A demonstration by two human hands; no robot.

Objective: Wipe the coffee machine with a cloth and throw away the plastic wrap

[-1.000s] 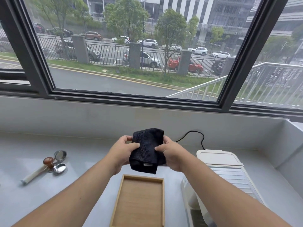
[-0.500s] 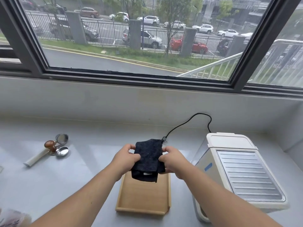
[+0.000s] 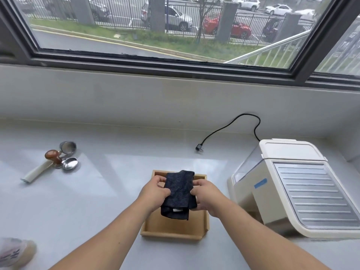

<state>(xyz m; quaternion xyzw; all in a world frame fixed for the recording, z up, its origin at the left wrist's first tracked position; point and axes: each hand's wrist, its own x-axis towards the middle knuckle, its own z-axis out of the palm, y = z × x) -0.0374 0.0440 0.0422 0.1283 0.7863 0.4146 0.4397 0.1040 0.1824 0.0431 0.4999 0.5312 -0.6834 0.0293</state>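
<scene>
Both hands have lowered the cloth [image 3: 178,193] — now over the wooden tray [image 3: 171,233].

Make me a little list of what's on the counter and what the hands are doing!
hands: left hand and right hand both hold the cloth
cloth: dark cloth, folded, held above the wooden tray
coffee machine: white coffee machine, right of the tray
cord: black cord, plug lying loose on the counter
far left: portafilter, tamper and metal baskets

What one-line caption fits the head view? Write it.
Both hands, left and right, hold a dark cloth above a wooden tray, coffee machine alongside.
</scene>
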